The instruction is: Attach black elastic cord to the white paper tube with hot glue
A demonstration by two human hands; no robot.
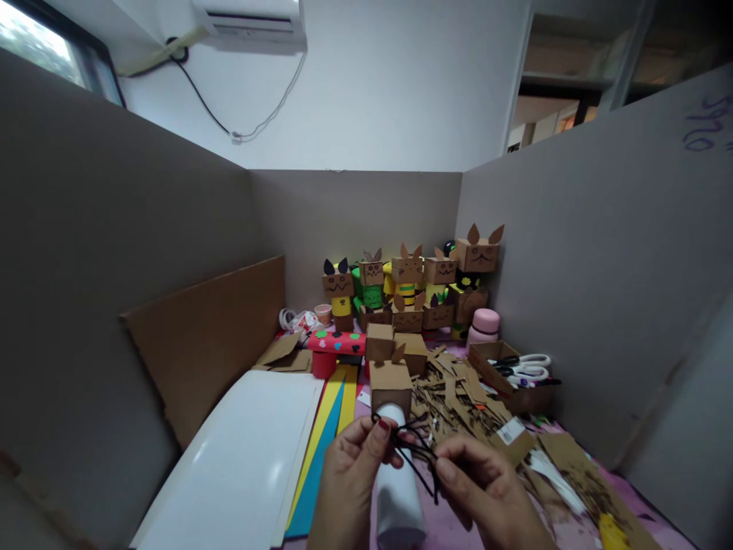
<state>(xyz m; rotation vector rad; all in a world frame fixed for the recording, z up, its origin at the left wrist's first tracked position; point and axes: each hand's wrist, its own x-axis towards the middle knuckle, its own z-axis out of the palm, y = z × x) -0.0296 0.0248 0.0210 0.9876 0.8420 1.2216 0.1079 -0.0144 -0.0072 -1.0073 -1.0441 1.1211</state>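
Note:
My left hand pinches a looped, tangled black cord between thumb and fingertips. My right hand grips the same cord from its right side, thumb against fingers. Some strands hang down between the two hands. Below and behind the cord lies a white paper tube, partly covered by the fingers. Just beyond the tube's far end sits a small cardboard box with pointed ears. Whether the tube and the box are joined I cannot tell.
White sheets lie left, over yellow and blue card. Cardboard scraps spread right, near a box of scissors. Cardboard animal figures stand at the back beside a pink bottle. Grey partitions enclose three sides.

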